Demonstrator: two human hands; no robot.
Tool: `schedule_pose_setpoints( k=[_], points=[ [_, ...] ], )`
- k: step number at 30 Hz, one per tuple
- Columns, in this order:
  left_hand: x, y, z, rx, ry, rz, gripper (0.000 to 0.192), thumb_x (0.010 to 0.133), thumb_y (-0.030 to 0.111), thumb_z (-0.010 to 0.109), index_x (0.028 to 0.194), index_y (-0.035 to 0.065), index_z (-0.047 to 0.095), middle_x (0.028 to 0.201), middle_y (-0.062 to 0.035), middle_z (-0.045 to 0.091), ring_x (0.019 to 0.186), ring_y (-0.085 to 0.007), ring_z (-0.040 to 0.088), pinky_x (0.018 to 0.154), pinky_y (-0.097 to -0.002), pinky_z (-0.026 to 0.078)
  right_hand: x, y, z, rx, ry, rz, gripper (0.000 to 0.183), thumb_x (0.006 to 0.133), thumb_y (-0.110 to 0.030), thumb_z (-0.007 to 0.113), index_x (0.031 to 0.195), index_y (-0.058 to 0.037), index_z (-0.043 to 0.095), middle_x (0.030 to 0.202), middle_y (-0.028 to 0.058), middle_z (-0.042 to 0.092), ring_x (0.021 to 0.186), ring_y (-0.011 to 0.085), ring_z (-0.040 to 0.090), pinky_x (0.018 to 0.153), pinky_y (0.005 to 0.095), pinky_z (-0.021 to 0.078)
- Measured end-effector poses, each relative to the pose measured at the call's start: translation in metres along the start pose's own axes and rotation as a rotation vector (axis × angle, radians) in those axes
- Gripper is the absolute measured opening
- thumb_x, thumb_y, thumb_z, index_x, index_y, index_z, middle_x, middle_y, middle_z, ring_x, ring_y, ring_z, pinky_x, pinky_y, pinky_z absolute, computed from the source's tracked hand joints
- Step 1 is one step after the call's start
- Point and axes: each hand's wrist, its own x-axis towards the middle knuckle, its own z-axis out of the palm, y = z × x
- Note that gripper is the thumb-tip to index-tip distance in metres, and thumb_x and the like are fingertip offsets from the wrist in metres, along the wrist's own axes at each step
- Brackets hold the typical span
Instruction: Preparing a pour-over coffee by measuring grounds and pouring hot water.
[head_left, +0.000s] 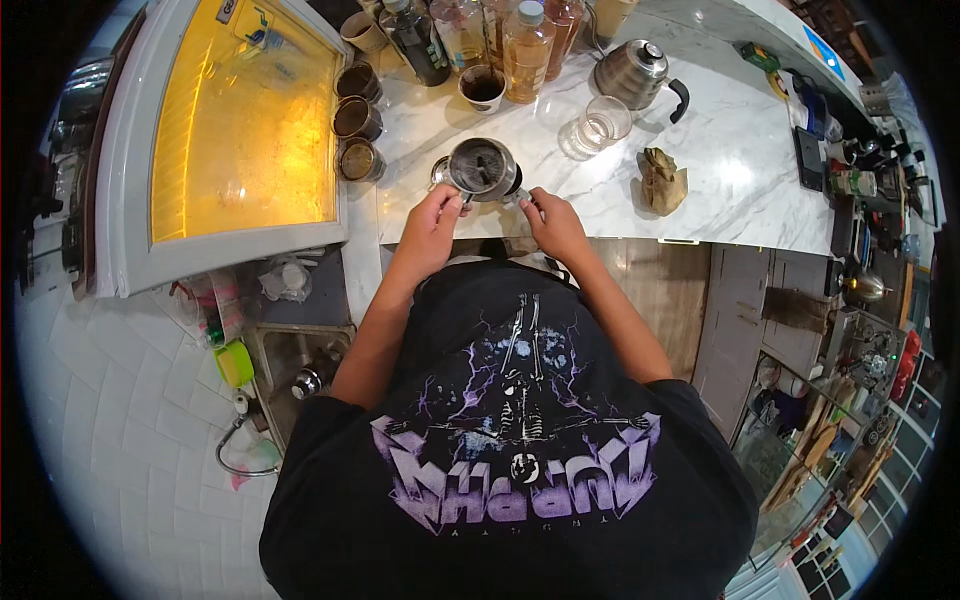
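A round steel vessel (480, 166) with a handle is tilted above the marble counter, its inside facing up. My left hand (436, 221) grips it at the lower left. My right hand (553, 221) pinches a metal handle at the lower right, beside a second metal vessel (516, 180) that shows a dark opening and is partly hidden behind the first. A small shiny round metal piece (439, 171) shows just left of them. Beyond stands a cup with dark residue (482, 88). Whether the two vessels touch cannot be told.
Bottles (529, 52) and a gooseneck kettle (636, 75) stand at the back. Ribbed clear glasses (604, 121) and crumpled brown paper (663, 182) lie to the right. Dark-filled cups (357, 118) line the left, beside a yellow-lit glass-fronted appliance (247, 135). A sink (285, 367) is lower left.
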Motion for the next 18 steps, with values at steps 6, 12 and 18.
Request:
schedule_pose_setpoints(
  k=[6,12,18],
  points=[
    [0.012,-0.009,0.011,-0.018,-0.136,-0.113,0.024,0.113,0.021,0.050,0.109,0.0002,0.061,0.101,-0.0078,0.071,0.099,-0.0155,0.066,0.095,-0.0326,0.051,0.000,0.001,0.003,0.010,-0.011,0.025,0.030,0.105,-0.029,0.061,0.106,0.0011,0.065,0.092,0.0272,0.070,0.093,0.0481,0.066,0.080,0.0553,0.0505],
    [0.020,-0.017,0.011,-0.019,-0.158,-0.133,0.025,0.112,0.021,0.051,0.109,-0.0004,0.062,0.100,-0.0076,0.071,0.100,-0.0157,0.066,0.095,-0.0326,0.050,0.001,0.008,0.003,-0.036,-0.001,-0.004,0.030,0.104,-0.029,0.063,0.111,0.0000,0.066,0.094,0.0259,0.072,0.090,0.0466,0.069,0.079,0.0518,0.0525],
    [0.022,-0.030,0.012,0.009,-0.174,-0.119,0.023,0.112,0.020,0.053,0.108,-0.0008,0.062,0.097,-0.0074,0.070,0.097,-0.0160,0.066,0.092,-0.0335,0.051,-0.001,0.003,0.004,-0.027,0.023,0.012,0.030,0.104,-0.029,0.064,0.110,0.0002,0.066,0.095,0.0251,0.073,0.090,0.0464,0.069,0.079,0.0517,0.0523]
  ],
)
